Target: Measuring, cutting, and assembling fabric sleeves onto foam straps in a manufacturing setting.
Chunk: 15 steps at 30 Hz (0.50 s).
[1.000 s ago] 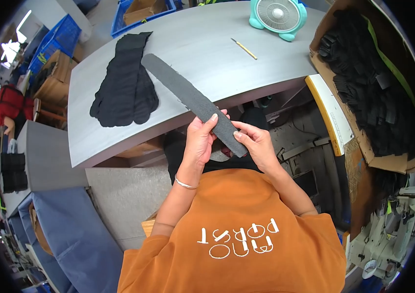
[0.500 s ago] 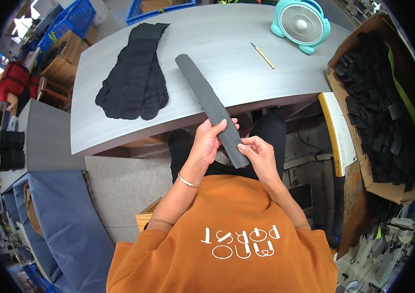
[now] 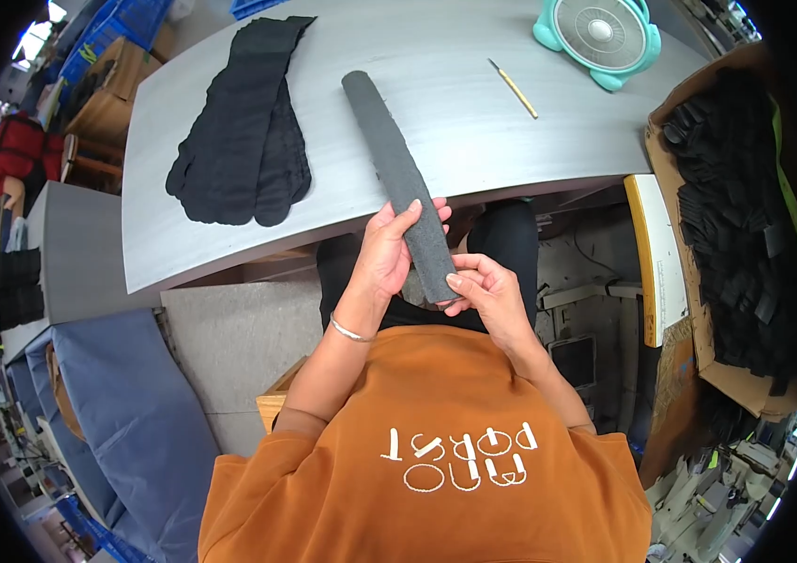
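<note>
A long dark grey strip (image 3: 387,139), rounded at its far end and fuzzy on its surface, slants from my lap out over the table edge. Around its middle is my left hand (image 3: 391,242), thumb on top and fingers underneath. My right hand (image 3: 487,293) pinches the near end between thumb and fingers. Whether the strip is a sock or a piece of foam I cannot tell. Beyond it on the left lies a fanned pile of black socks (image 3: 243,131) on the grey table (image 3: 173,103).
A thin tool with a yellow handle (image 3: 517,94) and a pointed tip lies on the table. Behind it stands a turquoise fan (image 3: 600,38). To my right is a cardboard box (image 3: 666,174) full of black pieces. Blue cloth (image 3: 126,394) hangs at my left; another person in red (image 3: 18,159) is beyond.
The view has shifted slightly. My right fingers have moved round the near end of the strip, with fingertips now showing beneath it. My left hand keeps its hold.
</note>
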### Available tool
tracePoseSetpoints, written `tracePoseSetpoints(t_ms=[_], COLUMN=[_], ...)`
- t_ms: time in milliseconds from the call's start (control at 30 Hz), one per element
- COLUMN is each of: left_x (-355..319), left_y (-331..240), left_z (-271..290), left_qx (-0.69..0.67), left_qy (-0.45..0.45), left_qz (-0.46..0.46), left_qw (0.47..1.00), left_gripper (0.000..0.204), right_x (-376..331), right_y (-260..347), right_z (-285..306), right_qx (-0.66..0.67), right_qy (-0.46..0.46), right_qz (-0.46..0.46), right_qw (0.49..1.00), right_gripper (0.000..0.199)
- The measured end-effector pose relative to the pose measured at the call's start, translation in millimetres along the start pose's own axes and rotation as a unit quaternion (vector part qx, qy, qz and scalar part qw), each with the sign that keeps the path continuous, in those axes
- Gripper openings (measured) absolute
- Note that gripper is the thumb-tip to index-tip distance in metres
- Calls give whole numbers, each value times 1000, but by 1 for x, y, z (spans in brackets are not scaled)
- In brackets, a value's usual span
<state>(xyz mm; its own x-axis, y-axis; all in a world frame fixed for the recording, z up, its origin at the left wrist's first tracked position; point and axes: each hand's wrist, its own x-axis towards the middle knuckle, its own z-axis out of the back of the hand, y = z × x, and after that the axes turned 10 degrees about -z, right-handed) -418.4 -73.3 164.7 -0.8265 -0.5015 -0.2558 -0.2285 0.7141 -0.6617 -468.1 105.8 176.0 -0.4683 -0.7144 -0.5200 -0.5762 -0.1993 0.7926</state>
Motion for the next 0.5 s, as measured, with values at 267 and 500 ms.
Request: tracePoseSetpoints(t_ms=[267,500], left_x=[4,12], left_y=[3,-1], left_z=[8,13], left_qx=[-4,-8], left_qy=[-17,-27], left_qz=[17,-3], left_qw=[1000,1000], left_gripper=[31,27], right_x=[10,10], right_y=[0,1], right_z=[3,7], right_qx=[-10,-23], right_qy=[21,14], right_qz=[-34,-68], right_qw=[999,997], right_gripper=[30,29])
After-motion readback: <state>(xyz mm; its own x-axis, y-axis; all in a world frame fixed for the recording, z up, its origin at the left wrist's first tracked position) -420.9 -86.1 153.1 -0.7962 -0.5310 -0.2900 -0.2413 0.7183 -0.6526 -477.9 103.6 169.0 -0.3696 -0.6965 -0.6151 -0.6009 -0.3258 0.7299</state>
